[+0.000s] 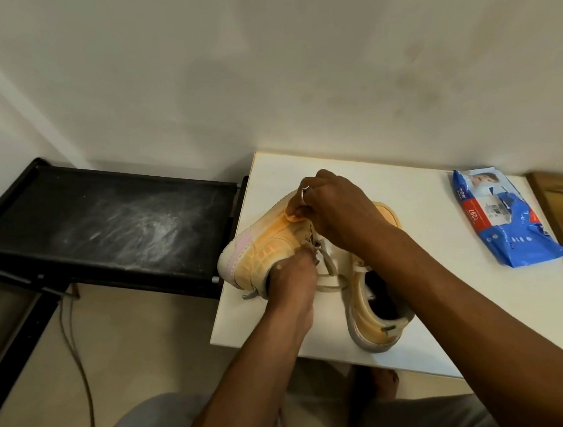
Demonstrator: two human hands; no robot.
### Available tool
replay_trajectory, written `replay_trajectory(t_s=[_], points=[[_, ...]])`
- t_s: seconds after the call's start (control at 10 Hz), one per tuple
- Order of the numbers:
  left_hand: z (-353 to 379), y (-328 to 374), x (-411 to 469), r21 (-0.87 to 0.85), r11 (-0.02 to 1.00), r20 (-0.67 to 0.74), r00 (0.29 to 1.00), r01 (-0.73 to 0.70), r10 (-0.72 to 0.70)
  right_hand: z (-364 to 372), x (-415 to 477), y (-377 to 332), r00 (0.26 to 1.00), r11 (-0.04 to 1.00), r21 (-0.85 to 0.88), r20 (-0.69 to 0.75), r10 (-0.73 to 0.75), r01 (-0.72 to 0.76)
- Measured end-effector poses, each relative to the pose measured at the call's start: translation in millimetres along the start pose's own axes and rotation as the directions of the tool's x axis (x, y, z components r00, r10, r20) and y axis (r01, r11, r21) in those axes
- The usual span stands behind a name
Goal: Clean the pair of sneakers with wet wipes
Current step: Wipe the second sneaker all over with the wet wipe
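While we've got one peach sneaker [265, 243] tipped on its side at the left edge of the white surface [402, 187], our left hand [291, 278] grips it at the collar. The fingers go down into the opening, so we can't see them. Our right hand [335, 207], with a ring [305, 190] on one finger, pinches a small orange-tinted wipe [293, 216]. It holds the wipe against the upper, right next to the laces [329, 276], which hang loose between the two shoes.

The second sneaker [373, 319] stands upright on its sole just beside the first one, under our right forearm. Its heel is toward us and close to the near edge. The blue wet wipes pack [502, 218] lies flat on the far right of the surface, well apart from the shoes.

Off to the left is a dusty black rack [111, 222], touching or nearly touching the surface's edge. A grey cable [75, 354] trails across the floor below it.
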State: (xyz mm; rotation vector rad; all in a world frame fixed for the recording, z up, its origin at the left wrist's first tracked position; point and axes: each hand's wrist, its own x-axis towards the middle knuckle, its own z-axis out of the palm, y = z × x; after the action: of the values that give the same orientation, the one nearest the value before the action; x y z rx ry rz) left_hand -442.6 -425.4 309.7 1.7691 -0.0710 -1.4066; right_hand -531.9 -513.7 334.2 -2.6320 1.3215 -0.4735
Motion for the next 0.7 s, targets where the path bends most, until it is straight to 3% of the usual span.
replay_trajectory(t_s=[0.1, 0.2, 0.3, 0.4, 0.5, 0.6, 0.7], points=[[4.6, 2.6, -5.6, -0.139, 0.988, -0.029, 0.996, 0.074, -0.079, 2.5, -1.3, -11.9, 0.996, 0.989, 0.141, 0.075, -0.052, 0.041], [-4.5, -2.4, -0.9, 0.476, 0.874, 0.049, 0.995, -0.097, 0.084, 2.7, -2.4, -24.8, 0.972, 0.969, 0.204, 0.160, -0.172, 0.138], [0.2, 3.7, -1.4, 0.852, 0.437, 0.221, 0.955, -0.288, 0.199, 4.5, -0.4, -28.9, 0.961, 0.969, 0.144, 0.162, -0.224, 0.202], [1.3, 2.4, 3.1, 0.445, 0.893, 0.064, 0.997, -0.073, 0.050, 3.0, 0.8, -23.9, 0.979, 0.985, 0.043, 0.114, -0.172, 0.168], [-1.7, -1.3, 3.3, -0.062, 0.997, 0.062, 0.997, 0.044, -0.041, -1.3, -1.4, -8.1, 0.998, 0.997, -0.037, 0.027, -0.062, 0.063], [-1.4, -5.5, 6.2, 0.026, 0.998, 0.057, 0.997, -0.057, 0.055, -2.2, -3.0, 0.1, 1.000, 0.993, -0.117, -0.027, 0.011, -0.015], [1.1, -4.4, 9.0, 0.049, 0.996, 0.044, 0.997, -0.072, 0.070, 0.0, -2.3, -4.8, 1.000, 0.996, -0.084, -0.018, -0.003, 0.001]])
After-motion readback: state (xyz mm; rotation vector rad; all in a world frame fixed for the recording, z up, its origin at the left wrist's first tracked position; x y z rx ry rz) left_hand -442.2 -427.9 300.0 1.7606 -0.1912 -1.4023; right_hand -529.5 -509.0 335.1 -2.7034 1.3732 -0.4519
